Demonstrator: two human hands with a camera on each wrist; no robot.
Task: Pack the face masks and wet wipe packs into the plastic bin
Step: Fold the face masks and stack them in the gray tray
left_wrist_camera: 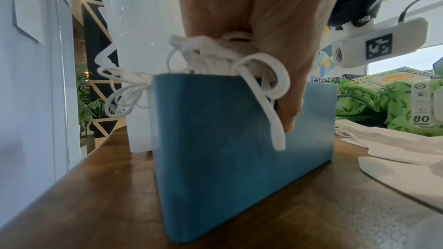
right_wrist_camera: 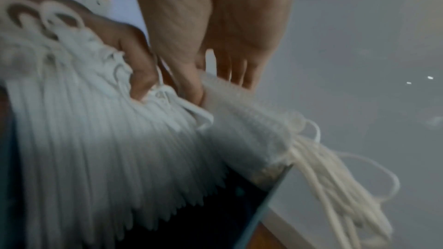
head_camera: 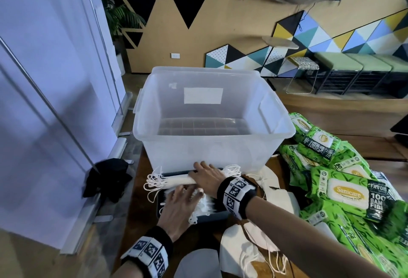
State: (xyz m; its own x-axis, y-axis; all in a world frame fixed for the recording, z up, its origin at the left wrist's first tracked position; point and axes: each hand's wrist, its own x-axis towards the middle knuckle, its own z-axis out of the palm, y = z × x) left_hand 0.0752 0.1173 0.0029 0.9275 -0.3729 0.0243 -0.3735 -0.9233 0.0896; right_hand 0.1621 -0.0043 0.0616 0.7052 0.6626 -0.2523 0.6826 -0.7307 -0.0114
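Note:
A clear plastic bin (head_camera: 154, 145) stands empty on the wooden table. Right in front of it sits a blue box (left_wrist_camera: 239, 158) packed with white face masks (right_wrist_camera: 95, 139). My right hand (head_camera: 205, 176) pinches a bundle of masks (head_camera: 176, 181) at the box's far side, thumb and fingers around it (right_wrist_camera: 239, 120). My left hand (head_camera: 178, 202) reaches into the near part of the stack, fingers dug among the masks and ear loops (left_wrist_camera: 271, 86), thumb down the outside of the box. Green wet wipe packs (head_camera: 344, 189) lie heaped to the right.
Loose white masks (head_camera: 242, 246) lie on the table near me and to the box's right. A black cloth (head_camera: 106, 178) lies on the floor by the white wall on the left. The table's left edge runs close to the box.

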